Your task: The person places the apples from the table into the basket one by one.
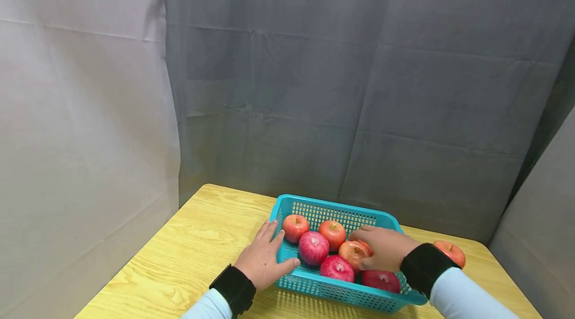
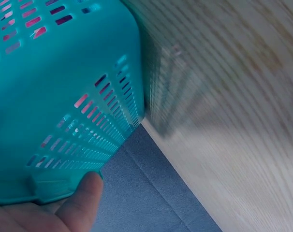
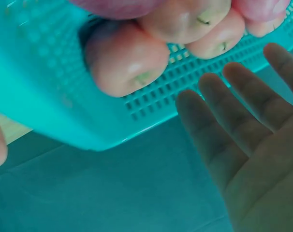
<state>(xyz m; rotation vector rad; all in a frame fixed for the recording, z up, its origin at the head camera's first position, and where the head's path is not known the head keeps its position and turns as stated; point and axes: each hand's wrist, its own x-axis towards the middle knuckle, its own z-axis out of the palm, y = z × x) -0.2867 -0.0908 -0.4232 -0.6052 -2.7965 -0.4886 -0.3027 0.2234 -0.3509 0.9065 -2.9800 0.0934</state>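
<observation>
A turquoise plastic basket [image 1: 332, 295] with perforated walls holds several apples, some light orange-red such as one apple [image 1: 295, 227], others deep red such as another apple [image 1: 314, 247]. My left hand [image 1: 262, 262] lies spread at the basket's front left corner, fingers along the left rim and thumb over the front rim. The left wrist view shows the thumb [image 2: 83, 200] at the rim. Over the right part of the basket, my right hand [image 1: 385, 248] reaches above the apples. In the right wrist view its fingers [image 3: 233, 111] are straight and apart, with nothing between them, near an apple [image 3: 129, 60].
A single apple [image 1: 450, 253] lies outside the basket on the right of the yellow wood-grain table [image 1: 179, 254]. Behind the table hangs a grey cloth [image 1: 278, 84]; pale cloth [image 1: 85, 109] hangs at the left. Both wrists wear black bands [image 1: 233, 291].
</observation>
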